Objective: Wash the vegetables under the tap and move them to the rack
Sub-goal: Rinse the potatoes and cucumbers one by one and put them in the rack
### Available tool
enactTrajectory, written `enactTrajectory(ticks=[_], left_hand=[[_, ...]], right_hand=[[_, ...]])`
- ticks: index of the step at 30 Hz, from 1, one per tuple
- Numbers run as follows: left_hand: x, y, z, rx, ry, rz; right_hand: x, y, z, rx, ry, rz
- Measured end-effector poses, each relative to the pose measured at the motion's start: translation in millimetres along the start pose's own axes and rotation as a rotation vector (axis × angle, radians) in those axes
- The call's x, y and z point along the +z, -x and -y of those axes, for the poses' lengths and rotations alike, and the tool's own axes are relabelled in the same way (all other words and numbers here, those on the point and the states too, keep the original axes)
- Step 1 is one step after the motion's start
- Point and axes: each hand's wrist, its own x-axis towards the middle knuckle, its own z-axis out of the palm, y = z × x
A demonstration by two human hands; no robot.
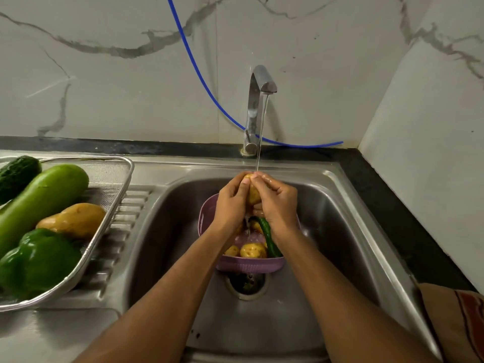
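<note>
A yellow potato (pixel 253 192) is held between both hands under the water running from the chrome tap (pixel 258 100). My left hand (pixel 230 203) grips its left side and my right hand (pixel 275 203) grips its right side. Below them a purple colander (pixel 248 265) sits in the steel sink (pixel 327 231), holding two potatoes (pixel 252 250) and a green vegetable (pixel 269 239). On the drainboard at left a metal mesh rack (pixel 115 203) carries a long pale green gourd (pixel 44 197), a potato (pixel 76 220), a green bell pepper (pixel 39 260) and a dark cucumber (pixel 17 174).
A blue hose (pixel 204 82) runs down the marble wall behind the tap. The sink drain (pixel 247 282) lies just in front of the colander. A black counter edge (pixel 392 205) borders the sink on the right, with a brown patterned cloth (pixel 461 318) at the lower right.
</note>
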Motion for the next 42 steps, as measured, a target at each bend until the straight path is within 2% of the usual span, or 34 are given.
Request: enactTrajectory(ticks=[5, 11, 13, 17, 21, 25, 29, 32, 36, 42], left_hand=[[6, -2, 2, 0.009, 0.009, 0.009], [8, -1, 4, -0.072, 0.139, -0.106], [9, 1, 6, -0.118, 0.187, -0.137], [7, -1, 3, -0.137, 0.146, -0.018], [1, -3, 1, -0.242, 0.209, 0.111], [4, -1, 3, -0.221, 0.226, 0.001], [11, 1, 10, -0.196, 0.234, -0.163], [10, 2, 9, -0.201, 0.213, -0.184], [10, 0, 6, -0.176, 0.121, -0.136], [10, -2, 2, -0.203, 0.137, 0.087]], right_hand=[[3, -1, 2, 0.043, -0.057, -0.064], [-12, 5, 8, 0.097, 0.030, 0.116], [-15, 11, 8, 0.083, 0.045, 0.124], [-19, 6, 14, 0.132, 0.007, 0.041], [-22, 0, 16, 0.225, -0.050, 0.010], [-21, 4, 17, 0.217, -0.018, 0.032], [-22, 7, 14, 0.056, 0.146, 0.105], [-18, 11, 12, 0.063, 0.145, 0.109], [-14, 7, 15, 0.144, 0.118, 0.037], [-14, 0, 14, 0.080, 0.063, -0.036]])
